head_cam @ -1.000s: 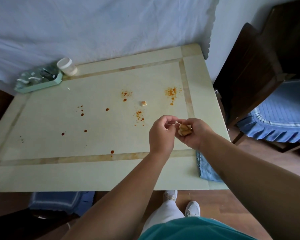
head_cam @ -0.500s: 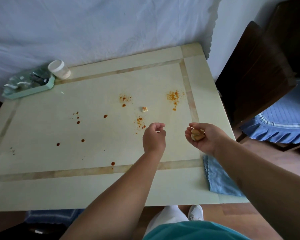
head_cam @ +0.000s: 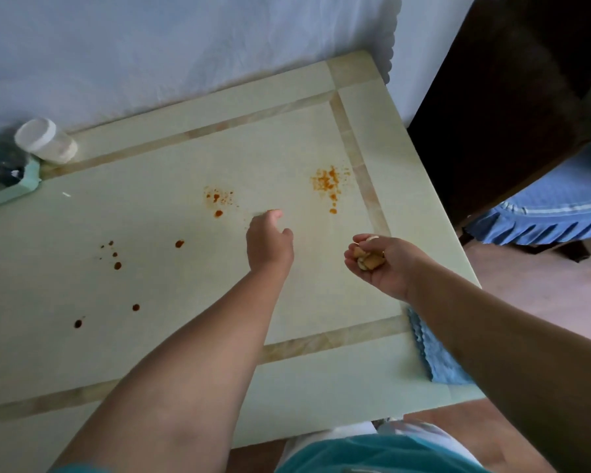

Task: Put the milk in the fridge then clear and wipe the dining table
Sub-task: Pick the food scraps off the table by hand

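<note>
On the dining table: two hands, one blue cloth, one jar.

We found the jar at the dining table's far left corner, just beside the tray at the left edge. Sauce spots lay scattered across the middle and toward the far right corner. A cloth hung over the right edge near the near right corner. A chair stood beyond that right edge.
</note>
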Tool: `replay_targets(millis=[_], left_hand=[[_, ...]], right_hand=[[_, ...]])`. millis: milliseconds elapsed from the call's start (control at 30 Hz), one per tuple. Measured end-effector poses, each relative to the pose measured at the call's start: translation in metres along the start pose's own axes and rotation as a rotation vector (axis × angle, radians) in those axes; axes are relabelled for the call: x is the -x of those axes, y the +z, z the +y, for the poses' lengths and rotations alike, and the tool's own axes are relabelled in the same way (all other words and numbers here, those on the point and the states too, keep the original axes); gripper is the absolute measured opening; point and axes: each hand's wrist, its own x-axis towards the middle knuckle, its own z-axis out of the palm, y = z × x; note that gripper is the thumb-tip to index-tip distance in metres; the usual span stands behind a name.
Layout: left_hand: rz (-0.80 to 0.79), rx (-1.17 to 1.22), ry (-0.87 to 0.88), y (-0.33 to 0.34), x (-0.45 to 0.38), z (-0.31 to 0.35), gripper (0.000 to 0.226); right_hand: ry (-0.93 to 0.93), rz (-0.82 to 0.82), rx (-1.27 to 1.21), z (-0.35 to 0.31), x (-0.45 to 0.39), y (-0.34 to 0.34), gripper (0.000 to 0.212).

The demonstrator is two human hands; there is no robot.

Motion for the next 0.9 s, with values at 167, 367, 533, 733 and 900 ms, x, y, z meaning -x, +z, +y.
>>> replay_targets(millis=[167,367,533,733,900], left_hand=[[-0.020,-0.107,0.048,0.006,-0.023,-0.001,0.041],[-0.105,-0.210,0.126,0.013,-0.044,-0.015,0.050],[-0.126,-0.309,0.162,0.018,-0.058,-0.029,0.046],[-0.042,-0.360,0.181,0.021,-0.062,-0.027,0.037],[-0.047,-0.305,0.094,0.024,-0.059,-0.022,0.027]], right_hand=[[-0.008,0.039,0.015,0.009,-0.014,0.016,0.014],[0.011,0.021,0.023,0.016,-0.030,0.029,0.018],[0.019,0.037,0.016,0.018,-0.036,0.026,0.019],[0.009,0.092,0.015,0.011,-0.035,0.014,0.018],[0.004,0.127,0.026,0.009,-0.031,0.005,0.016]])
